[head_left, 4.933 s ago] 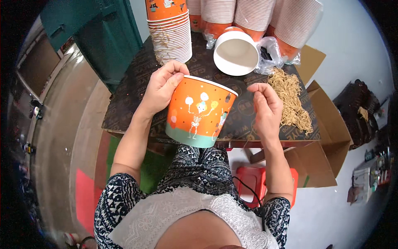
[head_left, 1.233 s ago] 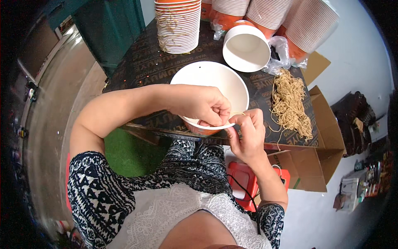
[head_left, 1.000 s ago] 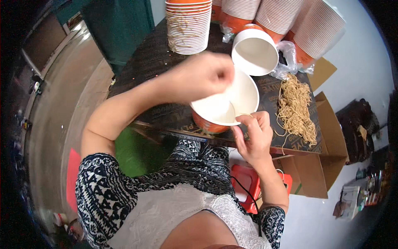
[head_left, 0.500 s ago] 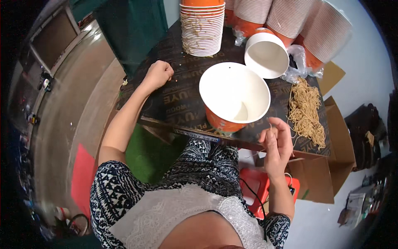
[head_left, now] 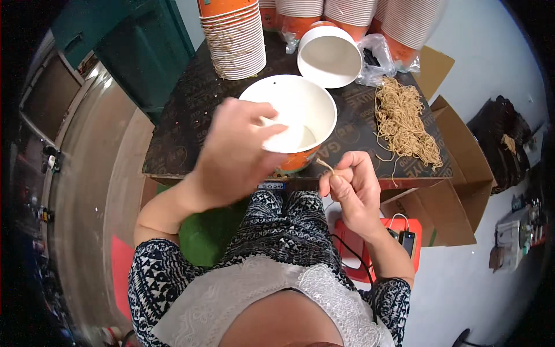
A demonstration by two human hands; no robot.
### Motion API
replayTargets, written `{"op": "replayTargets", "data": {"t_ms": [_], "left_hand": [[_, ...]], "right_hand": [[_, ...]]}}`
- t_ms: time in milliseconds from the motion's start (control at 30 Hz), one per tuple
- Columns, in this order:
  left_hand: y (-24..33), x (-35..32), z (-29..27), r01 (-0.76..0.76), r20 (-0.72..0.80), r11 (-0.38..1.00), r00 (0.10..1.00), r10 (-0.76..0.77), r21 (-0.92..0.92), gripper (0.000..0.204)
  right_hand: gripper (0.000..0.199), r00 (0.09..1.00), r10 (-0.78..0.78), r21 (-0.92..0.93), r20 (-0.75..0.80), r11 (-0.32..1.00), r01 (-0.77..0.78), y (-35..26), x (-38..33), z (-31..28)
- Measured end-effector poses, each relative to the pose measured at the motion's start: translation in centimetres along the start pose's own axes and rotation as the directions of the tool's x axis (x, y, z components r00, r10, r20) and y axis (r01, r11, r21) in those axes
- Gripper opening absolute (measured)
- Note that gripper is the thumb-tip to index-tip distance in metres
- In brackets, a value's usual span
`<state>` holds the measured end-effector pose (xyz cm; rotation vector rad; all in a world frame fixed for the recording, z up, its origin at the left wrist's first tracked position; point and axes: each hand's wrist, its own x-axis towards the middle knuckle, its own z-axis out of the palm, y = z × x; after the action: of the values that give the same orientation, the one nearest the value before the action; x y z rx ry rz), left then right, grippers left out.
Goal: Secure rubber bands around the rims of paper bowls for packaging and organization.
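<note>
— So, where are the two hands?
— Left hand (head_left: 234, 153) is raised over the near rim of the orange paper bucket (head_left: 292, 124), fingers curled loosely; I cannot tell whether it grips the rim or only hovers above it. Right hand (head_left: 350, 188) sits just right of the bucket, at the surface's (head_left: 185, 115) near edge, thumb and fingers pinched on a short length of tan string (head_left: 325, 166).
— And the bucket itself?
— Upright, white inside, between the hands and slightly beyond them.
— What lies around?
— Beyond the right hand, a loose heap of the same strings (head_left: 403, 122). Beyond the left hand, a tall stack of buckets (head_left: 232, 37). Past the bucket, another one on its side (head_left: 329, 55), mouth showing. Cardboard box (head_left: 457, 191) right of the right hand.
</note>
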<state>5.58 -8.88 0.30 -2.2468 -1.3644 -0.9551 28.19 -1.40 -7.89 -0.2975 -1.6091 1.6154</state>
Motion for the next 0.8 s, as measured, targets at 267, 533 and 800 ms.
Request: {"op": "replayTargets", "data": {"t_ms": [267,533,800], "left_hand": [[1.7,0.7,2.7,-0.137,0.174,0.941,0.965,0.198,-0.311,0.014],[2.3,-0.3,2.5,0.042,0.205,0.874,0.977,0.067,-0.483,0.013],[3.8,-2.3,2.5,0.39,0.341,0.792,0.908,-0.244,-0.47,0.016]], "right_hand": [[0.021,0.996,-0.014,0.039,0.084,0.999,0.011,-1.2,-1.2,0.8],[0.005,0.999,-0.011,-0.238,-0.038,0.971,0.001,-0.4,-1.1,1.4],[0.005,0.97,-0.24,-0.499,0.044,0.836,0.23,-1.1,-0.8,2.0]]}}
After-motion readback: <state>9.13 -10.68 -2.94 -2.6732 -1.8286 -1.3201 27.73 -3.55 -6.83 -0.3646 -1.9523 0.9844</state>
